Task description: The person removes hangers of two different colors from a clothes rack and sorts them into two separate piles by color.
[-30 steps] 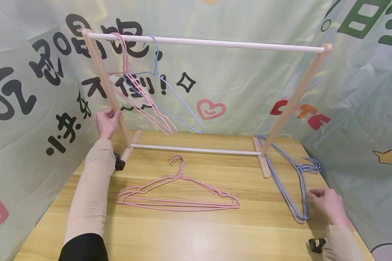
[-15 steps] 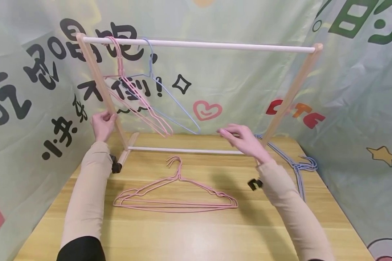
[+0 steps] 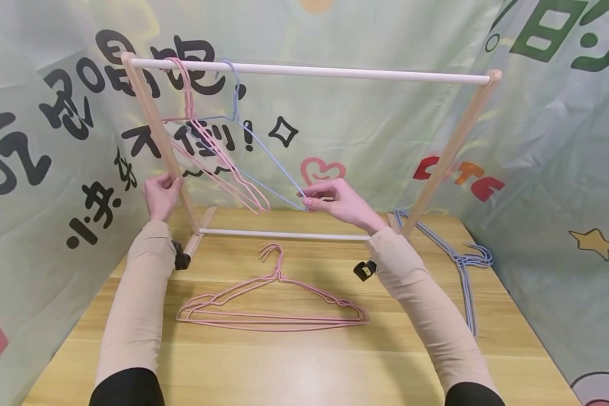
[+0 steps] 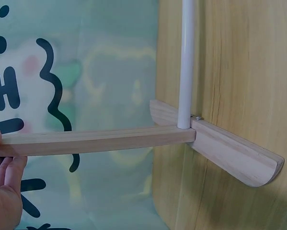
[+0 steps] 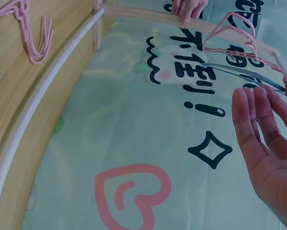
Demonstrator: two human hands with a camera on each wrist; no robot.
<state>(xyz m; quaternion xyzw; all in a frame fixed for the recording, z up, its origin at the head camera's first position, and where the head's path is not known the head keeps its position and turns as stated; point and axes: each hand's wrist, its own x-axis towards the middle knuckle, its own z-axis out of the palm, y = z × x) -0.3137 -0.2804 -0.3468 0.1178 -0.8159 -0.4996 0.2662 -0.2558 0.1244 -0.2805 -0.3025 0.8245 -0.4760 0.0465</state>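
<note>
I read the left hand [image 3: 161, 197] at the left of the head view, midway up the rack's left post [image 3: 151, 113]. Left forearm runs up from the bottom left, nearly upright, in a beige sleeve [image 3: 132, 304]. Grip is closed around the post: in the left wrist view I get the thumb above the wood and the fingers below it, at the left edge.

Right arm slants in from the bottom right, up to the middle of the head view. The right hand [image 3: 341, 204] points left, wrist slightly lower than the fingertips; grip is pinching the lower corner of 1 blue hanger [image 3: 270, 152] between thumb and index. In the right wrist view I see the other fingers fairly straight, at the right edge.

That blue hanger hangs by its hook on the white top rod [image 3: 360, 71], upper left of the head view, just right of the hanging pink hangers [image 3: 189, 101]. More pink hangers [image 3: 278, 275] lie on the tabletop [image 3: 304, 366], bottom centre, hooks toward the rack. A bundle of blue hangers [image 3: 467, 260] lies at the right, beside the right post [image 3: 451, 148]. White lower rod [image 3: 284, 234] crosses mid-frame behind the lying pink ones.
</note>
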